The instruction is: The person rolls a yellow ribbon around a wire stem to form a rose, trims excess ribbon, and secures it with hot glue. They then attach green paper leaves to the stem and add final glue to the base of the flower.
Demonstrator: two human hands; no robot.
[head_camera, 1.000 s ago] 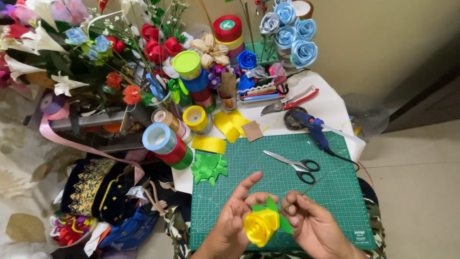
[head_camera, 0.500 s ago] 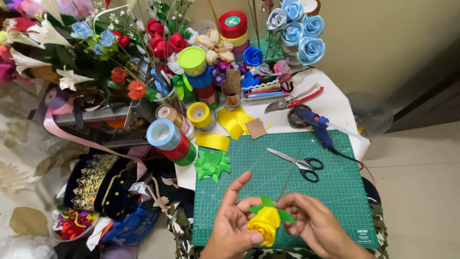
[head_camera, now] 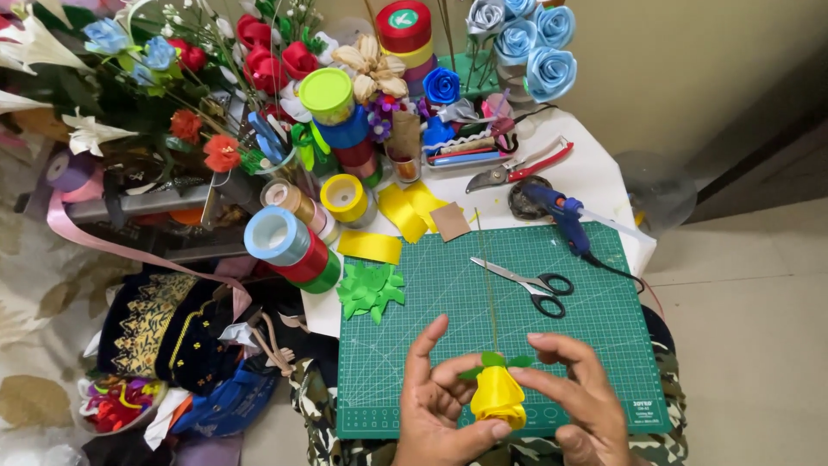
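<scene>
Left hand (head_camera: pixel 440 406) and right hand (head_camera: pixel 578 406) cupping yellow ribbon rose (head_camera: pixel 498 395), fingers curled

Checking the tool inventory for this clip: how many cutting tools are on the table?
2. Black-handled scissors lie on the green cutting mat, above the hands. Red-handled pruning shears lie on the white table behind the mat. Others may be hidden among the ribbon rolls.
</scene>
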